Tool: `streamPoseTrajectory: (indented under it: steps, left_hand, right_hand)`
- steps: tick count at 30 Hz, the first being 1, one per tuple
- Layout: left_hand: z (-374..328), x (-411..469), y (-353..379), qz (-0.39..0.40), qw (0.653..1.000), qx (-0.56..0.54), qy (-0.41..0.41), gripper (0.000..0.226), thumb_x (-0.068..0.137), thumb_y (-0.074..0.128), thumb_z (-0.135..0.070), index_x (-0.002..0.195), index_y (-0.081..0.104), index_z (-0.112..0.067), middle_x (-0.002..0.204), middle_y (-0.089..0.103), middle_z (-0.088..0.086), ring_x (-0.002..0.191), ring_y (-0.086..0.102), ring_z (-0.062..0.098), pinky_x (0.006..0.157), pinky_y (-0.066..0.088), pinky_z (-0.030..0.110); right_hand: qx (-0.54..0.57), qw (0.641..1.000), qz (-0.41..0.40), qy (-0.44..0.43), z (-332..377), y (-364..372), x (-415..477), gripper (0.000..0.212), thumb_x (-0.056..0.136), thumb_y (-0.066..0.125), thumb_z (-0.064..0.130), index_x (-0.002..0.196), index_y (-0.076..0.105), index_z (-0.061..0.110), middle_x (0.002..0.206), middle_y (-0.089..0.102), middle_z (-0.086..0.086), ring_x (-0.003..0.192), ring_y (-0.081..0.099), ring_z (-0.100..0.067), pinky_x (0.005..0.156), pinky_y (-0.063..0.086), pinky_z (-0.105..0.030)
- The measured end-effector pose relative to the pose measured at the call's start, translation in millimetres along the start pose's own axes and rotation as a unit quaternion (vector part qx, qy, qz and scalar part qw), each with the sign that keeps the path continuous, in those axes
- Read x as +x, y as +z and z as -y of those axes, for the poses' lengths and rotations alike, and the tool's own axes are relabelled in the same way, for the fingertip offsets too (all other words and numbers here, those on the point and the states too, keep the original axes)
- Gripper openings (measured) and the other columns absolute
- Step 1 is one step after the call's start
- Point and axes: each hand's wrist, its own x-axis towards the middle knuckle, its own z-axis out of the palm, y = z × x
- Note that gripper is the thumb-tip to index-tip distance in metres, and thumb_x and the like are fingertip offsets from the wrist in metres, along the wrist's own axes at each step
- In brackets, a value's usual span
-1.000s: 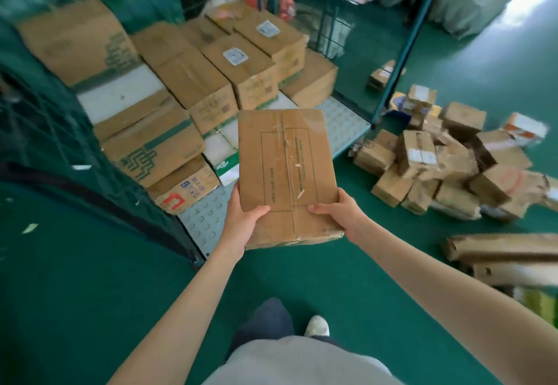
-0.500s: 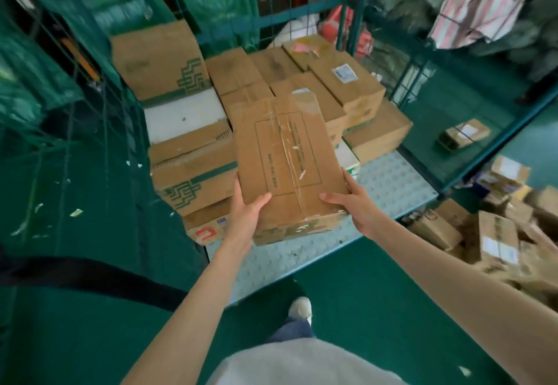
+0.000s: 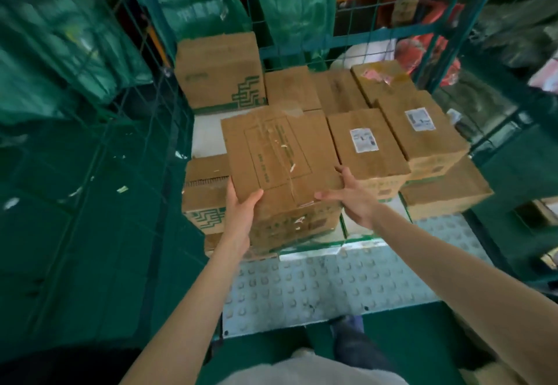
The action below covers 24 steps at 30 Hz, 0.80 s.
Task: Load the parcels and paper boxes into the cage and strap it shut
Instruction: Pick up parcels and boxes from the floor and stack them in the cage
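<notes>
Load: a brown box (image 3: 277,167) with a taped top and a printed frame on the lid. It's up in both hands, inside the cage (image 3: 453,37), over the near left part of the stack.
Left hand: the left hand (image 3: 241,215) has the near left corner. Thumb laid over the top, fingers tucked out of sight round the side and underneath, a firm pinch.
Right hand: the right hand (image 3: 356,200) clasps the near right corner. Thumb runs along the near top edge and the fingers spread up the right side, a wide span, but it is gripping.
Carried or resting: cannot tell. The box's own near face hides where its base meets the cartons below.
Right of it: a near labelled box (image 3: 365,143) sits just beside the brown box, the right hand's fingers in between. A far labelled box (image 3: 419,124) is right of that, each with a white sticker on top.
Far left corner: a tall patterned box (image 3: 220,73) with a green line motif stands highest in the stack.
Near left: a low patterned box (image 3: 205,200), partly covered by the brown box and the left wrist.
Cage floor: a pale studded plate (image 3: 317,288), with a bare strip nearest the person.
Beyond the far mesh: green sacks (image 3: 290,7), hanging.
Left, through the mesh: green floor (image 3: 90,233) with paper scraps on it.
</notes>
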Motion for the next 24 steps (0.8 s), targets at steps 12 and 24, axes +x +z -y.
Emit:
streamPoseTrajectory:
  steps: [12, 24]
  left_hand:
    - [4.6, 48.4, 86.3, -0.201, 0.964, -0.172, -0.013, 0.080, 0.096, 0.060, -0.009, 0.156, 0.014, -0.033, 0.149, 0.038, -0.003, 0.127, 0.047, 0.018, 0.097, 0.045, 0.031]
    - [-7.5, 95.7, 85.8, -0.149, 0.986, -0.030, -0.074, 0.117, 0.061, 0.078, -0.064, 0.155, 0.010, -0.042, 0.163, 0.019, -0.005, 0.145, 0.031, 0.023, 0.114, 0.034, 0.053]
  right_hand:
    - [-0.290, 0.953, 0.048, -0.068, 78.5, -45.6, 135.0, 0.089, 0.073, 0.083, 0.004, 0.149, 0.036, 0.015, 0.131, 0.049, 0.002, 0.120, 0.049, -0.016, 0.104, 0.042, -0.034]
    - [-0.141, 0.988, -0.046, 0.041, 84.4, -15.1, 181.5, 0.046, 0.097, 0.058, 0.038, 0.140, 0.046, 0.025, 0.130, 0.059, -0.004, 0.105, 0.061, -0.024, 0.093, 0.054, -0.046]
